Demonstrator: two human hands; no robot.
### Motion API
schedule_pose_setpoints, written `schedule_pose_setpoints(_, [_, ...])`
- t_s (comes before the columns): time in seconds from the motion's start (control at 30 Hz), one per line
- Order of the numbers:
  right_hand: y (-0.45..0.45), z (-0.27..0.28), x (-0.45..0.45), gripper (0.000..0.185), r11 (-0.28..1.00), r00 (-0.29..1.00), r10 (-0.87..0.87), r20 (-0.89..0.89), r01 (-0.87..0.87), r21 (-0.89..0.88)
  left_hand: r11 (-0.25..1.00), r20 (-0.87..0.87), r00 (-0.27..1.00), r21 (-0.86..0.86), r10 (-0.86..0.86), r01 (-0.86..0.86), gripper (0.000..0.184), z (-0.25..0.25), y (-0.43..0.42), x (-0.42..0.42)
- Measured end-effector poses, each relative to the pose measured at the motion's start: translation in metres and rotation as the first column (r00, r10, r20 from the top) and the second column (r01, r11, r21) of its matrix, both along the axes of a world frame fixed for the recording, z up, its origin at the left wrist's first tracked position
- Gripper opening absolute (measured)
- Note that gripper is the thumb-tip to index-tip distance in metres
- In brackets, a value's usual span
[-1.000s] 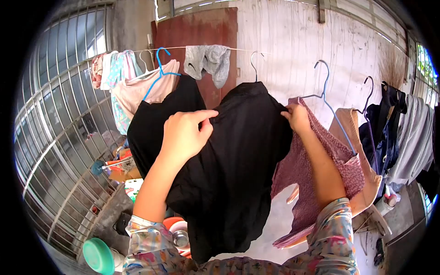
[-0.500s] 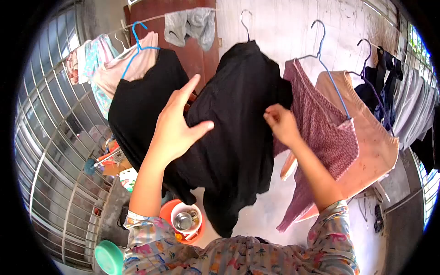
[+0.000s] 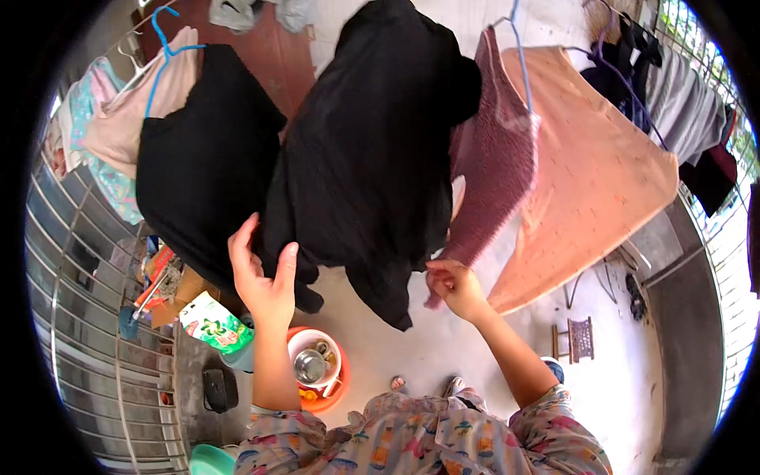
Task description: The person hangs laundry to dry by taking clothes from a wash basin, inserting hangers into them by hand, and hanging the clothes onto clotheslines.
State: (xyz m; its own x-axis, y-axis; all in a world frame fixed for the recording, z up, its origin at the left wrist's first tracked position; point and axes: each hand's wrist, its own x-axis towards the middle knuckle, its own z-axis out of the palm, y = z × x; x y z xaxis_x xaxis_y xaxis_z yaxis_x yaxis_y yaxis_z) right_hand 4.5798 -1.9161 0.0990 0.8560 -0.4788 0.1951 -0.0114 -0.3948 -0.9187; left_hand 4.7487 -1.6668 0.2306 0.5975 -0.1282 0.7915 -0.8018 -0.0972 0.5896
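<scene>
A black garment (image 3: 372,150) hangs in front of me, its lower edge uneven and its top cut off by the frame. My left hand (image 3: 265,289) is at its lower left edge, thumb and fingers spread apart. At the lower right hem, my right hand (image 3: 457,289) has its fingers curled in a pinch on the edge of the black cloth; the fingertips are partly hidden. Left of it hangs another black top (image 3: 210,150) on a blue hanger (image 3: 165,51). A mauve knit top (image 3: 499,150) and a peach garment (image 3: 590,174) hang on the right.
Below stands an orange basin (image 3: 336,388) with a white bucket and a metal bowl inside. A green-and-white detergent bag (image 3: 214,323) is at the left, near a barred window (image 3: 95,317). A small stool (image 3: 578,340) stands right; grey clothes (image 3: 689,103) hang beyond.
The view has tilted downward, so the clothes appear higher and my feet show. Both hands have moved down along the black garment to its lower edge.
</scene>
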Motion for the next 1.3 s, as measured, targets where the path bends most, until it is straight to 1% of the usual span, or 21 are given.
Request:
schedule_pose_setpoints(0.07, [0.007,-0.02,-0.031,0.025,0.998,0.999,-0.023,-0.036,0.025,0.051,0.99,-0.014,0.995,-0.093,0.102,-0.103,0.053,-0.022,-0.004,-0.013])
schedule_pose_setpoints(0.13, [0.014,-0.04,-0.063,0.023,0.993,0.993,-0.101,-0.058,0.104,0.053,0.936,0.243,0.904,-0.097,0.352,-0.338,0.051,-0.04,-0.012,-0.024])
schedule_pose_setpoints(0.2, [0.016,-0.056,-0.1,0.021,0.983,0.982,-0.166,-0.087,0.172,0.067,0.89,0.272,0.847,-0.139,0.457,-0.435,0.045,-0.069,-0.016,-0.046])
schedule_pose_setpoints(0.27, [0.015,-0.071,-0.136,0.02,0.968,0.968,-0.217,-0.123,0.229,0.097,0.99,0.283,0.956,-0.137,0.077,-0.039,0.042,-0.089,-0.029,-0.065])
schedule_pose_setpoints(0.3, [0.016,-0.078,-0.152,0.019,0.957,0.964,-0.239,-0.114,0.254,0.137,0.992,0.228,0.968,-0.042,-0.105,0.118,0.042,-0.091,-0.041,-0.078])
schedule_pose_setpoints(0.33, [0.014,-0.084,-0.168,0.019,0.946,0.96,-0.26,-0.106,0.275,0.173,0.982,0.162,0.969,0.064,-0.184,0.176,0.044,-0.078,-0.057,-0.093])
schedule_pose_setpoints(0.4, [0.008,-0.08,-0.198,0.018,0.937,0.956,-0.281,-0.087,0.293,0.192,0.979,0.184,0.962,0.085,-0.2,0.187,0.05,-0.056,-0.09,-0.102])
schedule_pose_setpoints(0.5, [0.003,-0.036,-0.229,0.016,0.939,0.948,-0.312,-0.06,0.318,0.129,0.979,0.2,0.962,-0.051,-0.185,0.199,0.067,-0.021,-0.14,-0.096])
schedule_pose_setpoints(0.6, [-0.018,0.007,-0.244,0.017,0.907,0.901,-0.41,0.142,0.419,-0.038,0.937,0.152,0.954,-0.203,-0.258,0.286,0.076,0.018,-0.174,-0.093])
schedule_pose_setpoints(0.67, [-0.051,0.041,-0.251,0.027,0.842,0.827,-0.471,0.308,0.525,-0.122,0.906,0.023,0.941,-0.264,-0.337,0.331,0.082,0.053,-0.185,-0.111])
schedule_pose_setpoints(0.73, [-0.091,0.091,-0.247,0.038,0.725,0.694,-0.531,0.486,0.669,-0.163,0.908,-0.007,0.923,-0.182,-0.386,0.378,0.081,0.08,-0.194,-0.116])
schedule_pose_setpoints(0.77, [-0.111,0.117,-0.246,0.044,0.717,0.644,-0.546,0.535,0.69,-0.1,0.921,-0.032,0.926,-0.123,-0.377,0.37,0.079,0.092,-0.198,-0.119])
schedule_pose_setpoints(0.8, [-0.135,0.136,-0.238,0.05,0.636,0.532,-0.558,0.637,0.767,-0.085,0.93,-0.054,0.929,-0.063,-0.366,0.362,0.077,0.102,-0.204,-0.12])
schedule_pose_setpoints(0.87, [-0.161,0.185,-0.223,0.064,0.468,0.428,-0.569,0.702,0.871,-0.151,0.942,0.209,0.92,0.04,-0.333,0.332,0.062,0.099,-0.223,-0.095])
schedule_pose_setpoints(0.9, [-0.174,0.201,-0.213,0.07,0.39,0.375,-0.556,0.742,0.906,-0.165,0.931,0.182,0.913,0.069,-0.365,0.358,0.059,0.101,-0.227,-0.093])
schedule_pose_setpoints(0.97, [-0.178,0.232,-0.198,0.07,0.528,0.463,-0.522,0.716,0.835,-0.155,0.915,0.157,0.902,0.114,-0.402,0.387,0.056,0.106,-0.231,-0.107])
schedule_pose_setpoints(1.0, [-0.178,0.243,-0.19,0.071,0.592,0.507,-0.503,0.7,0.792,-0.148,0.886,0.012,0.9,0.184,-0.436,0.427,0.057,0.112,-0.228,-0.119])
schedule_pose_setpoints(1.07, [-0.17,0.263,-0.166,0.041,0.451,0.499,-0.584,0.64,0.855,-0.254,0.873,0.123,0.872,0.203,-0.473,0.445,0.058,0.111,-0.245,-0.126])
schedule_pose_setpoints(1.1, [-0.176,0.262,-0.158,0.035,0.402,0.485,-0.539,0.688,0.867,-0.295,0.855,0.103,0.863,0.235,-0.494,0.462,0.058,0.116,-0.255,-0.129])
schedule_pose_setpoints(1.2, [-0.18,0.27,-0.155,0.024,0.233,0.374,-0.517,0.77,0.927,-0.294,0.804,0.026,0.844,0.319,-0.536,0.501,0.057,0.135,-0.285,-0.139])
schedule_pose_setpoints(1.3, [-0.2,0.281,-0.172,0.023,0.11,0.244,-0.563,0.789,0.969,-0.221,0.802,0.094,0.819,0.294,-0.565,0.52,0.056,0.138,-0.33,-0.145])
